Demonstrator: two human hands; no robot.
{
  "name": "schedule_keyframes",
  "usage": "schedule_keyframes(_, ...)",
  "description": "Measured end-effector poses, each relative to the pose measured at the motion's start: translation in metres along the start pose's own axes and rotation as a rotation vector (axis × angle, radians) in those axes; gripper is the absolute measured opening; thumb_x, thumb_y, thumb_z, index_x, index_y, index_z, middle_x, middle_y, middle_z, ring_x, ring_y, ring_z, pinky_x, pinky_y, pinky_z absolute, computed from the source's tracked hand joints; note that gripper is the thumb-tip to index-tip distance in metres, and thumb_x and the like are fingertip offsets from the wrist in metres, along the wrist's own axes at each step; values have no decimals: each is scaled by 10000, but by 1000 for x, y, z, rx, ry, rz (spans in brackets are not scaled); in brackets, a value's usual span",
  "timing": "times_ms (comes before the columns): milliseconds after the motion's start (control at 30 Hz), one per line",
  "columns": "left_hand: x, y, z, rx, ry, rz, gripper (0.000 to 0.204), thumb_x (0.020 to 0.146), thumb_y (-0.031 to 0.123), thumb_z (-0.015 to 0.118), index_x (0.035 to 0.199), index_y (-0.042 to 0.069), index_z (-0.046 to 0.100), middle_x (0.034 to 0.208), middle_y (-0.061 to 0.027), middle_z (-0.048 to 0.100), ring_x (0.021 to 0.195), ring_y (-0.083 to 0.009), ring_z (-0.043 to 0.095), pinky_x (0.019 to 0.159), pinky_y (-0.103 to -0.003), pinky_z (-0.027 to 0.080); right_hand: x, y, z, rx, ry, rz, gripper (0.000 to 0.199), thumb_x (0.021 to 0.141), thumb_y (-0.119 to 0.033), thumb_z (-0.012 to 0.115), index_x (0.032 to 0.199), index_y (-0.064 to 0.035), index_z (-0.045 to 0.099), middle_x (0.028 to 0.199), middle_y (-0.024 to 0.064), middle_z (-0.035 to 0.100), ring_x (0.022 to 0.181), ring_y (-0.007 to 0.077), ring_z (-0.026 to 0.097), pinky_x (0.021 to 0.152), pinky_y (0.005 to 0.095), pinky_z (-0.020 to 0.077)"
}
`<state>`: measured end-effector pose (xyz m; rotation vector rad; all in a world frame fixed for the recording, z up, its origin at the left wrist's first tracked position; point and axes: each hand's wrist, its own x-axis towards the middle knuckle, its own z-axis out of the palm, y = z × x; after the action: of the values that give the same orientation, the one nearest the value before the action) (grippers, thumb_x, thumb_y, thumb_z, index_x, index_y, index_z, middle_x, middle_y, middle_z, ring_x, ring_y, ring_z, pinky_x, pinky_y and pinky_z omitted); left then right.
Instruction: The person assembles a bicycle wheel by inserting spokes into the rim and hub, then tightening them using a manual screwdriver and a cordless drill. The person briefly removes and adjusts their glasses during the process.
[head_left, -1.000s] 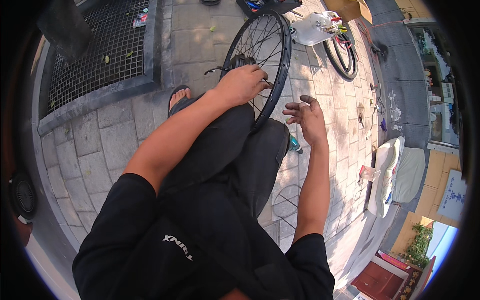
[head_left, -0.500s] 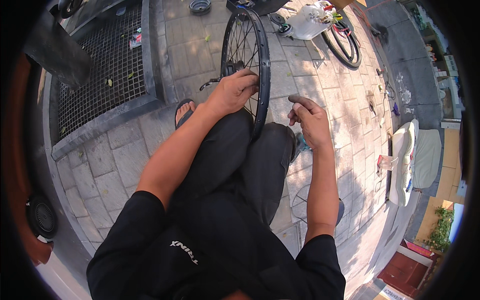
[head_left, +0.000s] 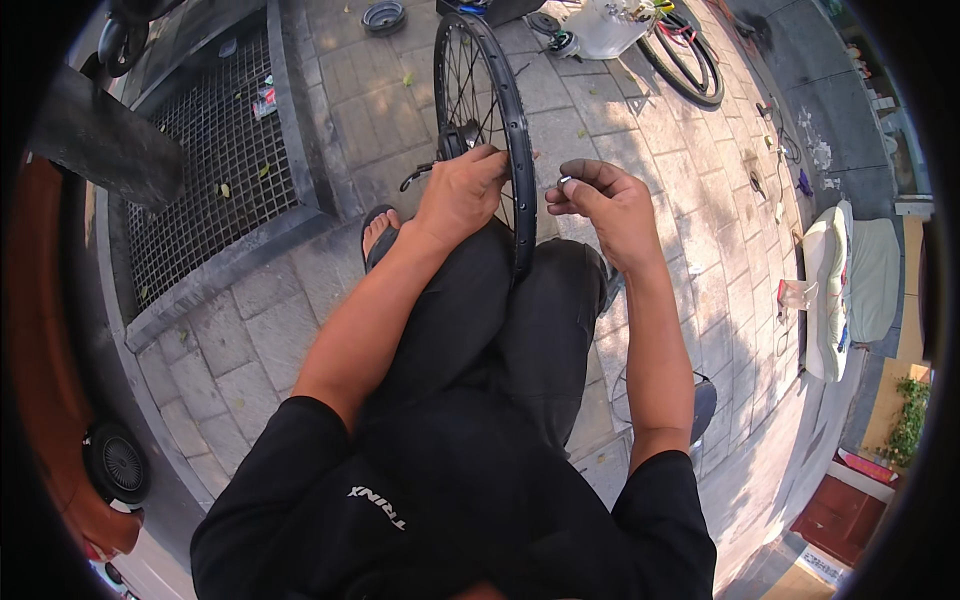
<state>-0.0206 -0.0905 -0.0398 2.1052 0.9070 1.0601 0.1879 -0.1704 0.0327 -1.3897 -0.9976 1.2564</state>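
Observation:
A black bicycle wheel (head_left: 520,130) with thin spokes stands upright between my knees. My left hand (head_left: 462,192) grips its rim near the lower part, fingers wrapped over the edge. My right hand (head_left: 605,205) hovers just right of the rim, thumb and fingers pinched on a small silver metal piece (head_left: 565,181). Both forearms reach forward over my black trousers (head_left: 500,320). My left foot in a sandal (head_left: 378,235) rests on the paving beside the wheel.
A metal grate (head_left: 205,150) lies in the pavement to the left. Another bicycle wheel (head_left: 685,60) and a white container (head_left: 610,25) sit at the far top right. A white and grey cushion (head_left: 850,280) lies right. A round black part (head_left: 384,16) sits at top.
The view has tilted so the wheel and hands sit lower and nearer. My right hand has come closer to the rim and turned its pinched fingers toward it. The left hand keeps its grip.

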Motion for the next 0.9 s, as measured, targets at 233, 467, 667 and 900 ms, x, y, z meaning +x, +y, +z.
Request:
schedule_keyframes(233, -3, -12, 5, -18, 62, 0, 452, 915, -107, 567, 1246, 128, 766, 1027, -135, 771, 885, -308, 777, 763, -382, 607, 4, -12, 18, -71, 4, -67, 300, 1021, -108, 706, 1220, 111, 652, 1010, 147, 731, 892, 224, 754, 807, 368, 651)
schedule_keyframes(467, 1, -17, 9, -61, 138, 114, 167, 867, -10, 692, 1022, 44, 723, 920, -131, 710, 839, -398, 705, 711, -468, 572, -3, -8, 31, -259, 28, -161, 267, 996, -125, 743, 1152, 86, 694, 966, 115, 746, 864, 173, 731, 783, 315, 607)
schedule_keyframes(667, 4, -20, 9, 3, 166, 192, 148, 855, -17, 691, 993, 29, 713, 909, -142, 715, 845, -392, 687, 766, -471, 561, -9, -8, 39, -596, 115, -322, 256, 919, -141, 777, 1095, 42, 743, 986, 171, 745, 872, 265, 741, 807, 346, 583)
schedule_keyframes(900, 3, -29, 8, -13, 109, 174, 233, 885, -43, 665, 1081, 47, 753, 994, -134, 753, 905, -358, 738, 776, -417, 595, -10, -11, 45, -608, 148, -309, 269, 904, -144, 776, 1106, 31, 750, 1014, 182, 751, 909, 305, 758, 813, 373, 595)
